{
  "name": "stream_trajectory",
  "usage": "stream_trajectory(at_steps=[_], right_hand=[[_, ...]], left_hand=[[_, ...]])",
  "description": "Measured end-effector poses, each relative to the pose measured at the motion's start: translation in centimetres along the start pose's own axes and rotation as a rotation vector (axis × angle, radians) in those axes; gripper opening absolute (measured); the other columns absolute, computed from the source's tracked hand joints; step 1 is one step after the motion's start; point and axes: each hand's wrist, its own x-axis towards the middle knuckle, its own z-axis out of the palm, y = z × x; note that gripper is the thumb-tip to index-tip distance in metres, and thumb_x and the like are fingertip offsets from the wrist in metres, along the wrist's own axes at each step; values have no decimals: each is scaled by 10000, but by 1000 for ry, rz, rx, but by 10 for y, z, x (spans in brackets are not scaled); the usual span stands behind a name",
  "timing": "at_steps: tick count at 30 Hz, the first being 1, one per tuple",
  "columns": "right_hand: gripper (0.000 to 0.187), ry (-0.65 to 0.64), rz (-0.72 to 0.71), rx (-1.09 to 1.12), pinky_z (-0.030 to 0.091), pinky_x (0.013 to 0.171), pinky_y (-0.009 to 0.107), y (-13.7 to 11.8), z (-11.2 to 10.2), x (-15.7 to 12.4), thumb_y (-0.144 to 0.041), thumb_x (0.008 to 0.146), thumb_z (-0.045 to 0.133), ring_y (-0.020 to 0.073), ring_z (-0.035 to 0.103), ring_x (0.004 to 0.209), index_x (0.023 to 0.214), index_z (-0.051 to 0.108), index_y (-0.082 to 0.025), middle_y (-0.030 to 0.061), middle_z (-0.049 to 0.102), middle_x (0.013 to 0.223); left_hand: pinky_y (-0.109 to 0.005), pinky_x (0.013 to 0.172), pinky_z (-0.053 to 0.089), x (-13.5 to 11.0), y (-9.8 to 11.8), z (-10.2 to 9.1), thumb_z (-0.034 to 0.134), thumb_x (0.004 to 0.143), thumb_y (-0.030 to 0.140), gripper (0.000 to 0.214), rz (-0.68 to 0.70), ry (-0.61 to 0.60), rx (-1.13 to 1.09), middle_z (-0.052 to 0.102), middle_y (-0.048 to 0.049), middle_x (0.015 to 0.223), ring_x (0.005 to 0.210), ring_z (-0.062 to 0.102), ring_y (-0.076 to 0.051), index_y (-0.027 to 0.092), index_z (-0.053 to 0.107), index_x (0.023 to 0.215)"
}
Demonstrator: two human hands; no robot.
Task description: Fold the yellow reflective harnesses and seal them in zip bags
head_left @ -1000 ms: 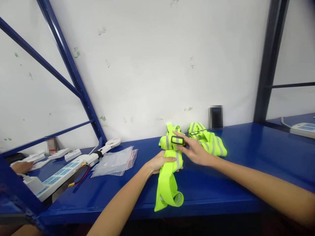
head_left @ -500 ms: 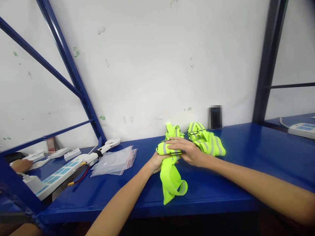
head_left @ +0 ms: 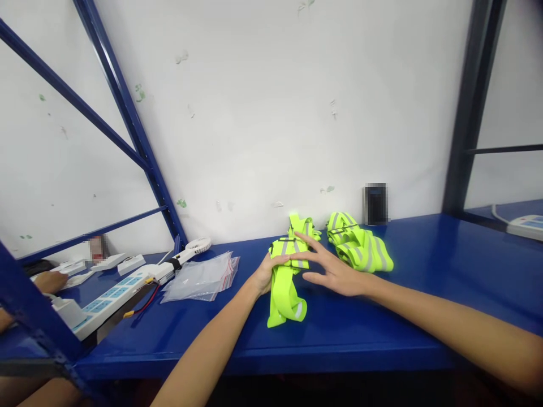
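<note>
A neon-yellow reflective strap (head_left: pixel 285 289) with grey stripes and black buckles is wound into a bundle, its loose end hanging toward the table's front. My left hand (head_left: pixel 265 273) grips the bundle from the left, thumb on top. On its right side, my right hand (head_left: pixel 333 268) has its fingers spread, the fingertips at the bundle's upper face; whether they press on it I cannot tell. Behind the bundle lies another neon-yellow strap (head_left: pixel 302 224), partly hidden. To the right of it rests a larger folded pile of the same strap (head_left: pixel 362 246).
Clear zip bags (head_left: pixel 199 278) lie left on the blue table (head_left: pixel 360 333), beside a white handheld fan (head_left: pixel 190 249) and a power strip (head_left: pixel 112 299). A blurred dark box (head_left: pixel 376 204) stands against the wall. At far left shows another person's hand (head_left: pixel 50 281).
My right hand has lifted off the bundle's top and spread its fingers, uncovering the buckles. The bundle has tilted, and its hanging end has swung up and left.
</note>
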Motion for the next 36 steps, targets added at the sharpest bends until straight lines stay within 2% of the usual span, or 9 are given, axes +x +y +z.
stream_trajectory(at_steps=[3,6,9,14,18,21,23,26,36], right_hand=[[814,230,247,279,317,1111,488,4,13,7,-366,800,686,291,223,1436,1484,246,-337,61,137,1597],[944,252,505,673,439,1026,461,5,21,16,-313,757,728,276,478,1294,1501,147,-288,139,416,1466],[978,234,611,943,494,975,421,2,22,20,-205,649,810,243,645,1077,1454,255,-244,111,652,1201],[667,217,549,946,501,955,416,0,19,19,-163,573,843,241,675,973,1186,580,-186,82,713,1063],[472,285,433,804,515,895,390,9,18,18,-213,593,826,241,669,944,1031,658,-162,67,727,998],[368,349,361,722,520,839,374,17,16,19,-240,623,799,237,666,892,955,666,-154,63,724,959],[354,414,319,697,514,822,361,20,15,20,-236,626,790,223,659,865,945,651,-171,46,718,939],[355,506,300,661,506,769,342,23,14,20,-240,609,792,201,644,795,911,612,-200,6,705,862],[469,516,364,884,510,781,348,17,16,19,-152,567,772,200,663,804,961,534,-238,-25,696,844]], left_hand=[[-323,710,534,0,0,-1,781,607,213,471,19,-26,39,730,-109,907,715,685,-219,103,667,1051],[-332,731,531,2,-4,-2,790,588,157,505,9,-81,91,727,-104,948,744,688,-222,113,664,1074],[-337,735,527,2,-7,-3,791,573,130,494,3,-104,112,726,-98,930,759,686,-228,111,670,1052],[-334,755,514,2,-5,-2,814,556,142,483,-18,-127,123,720,-104,930,799,683,-239,105,666,1014],[-334,812,504,5,-4,-1,830,601,205,564,41,-130,211,698,-107,1039,869,674,-230,134,613,1117],[-312,813,502,10,-7,-3,830,631,265,605,126,-17,287,676,-89,1103,896,662,-206,172,566,1167],[-293,768,505,13,-10,-5,832,630,304,573,184,68,335,684,-75,1048,865,658,-195,169,576,1126],[-268,671,491,17,-13,-5,818,637,376,456,195,114,398,691,-57,872,733,642,-172,126,637,973],[-248,594,465,13,-18,-2,727,714,507,448,-46,-39,267,666,-51,702,569,597,-130,91,663,867]])
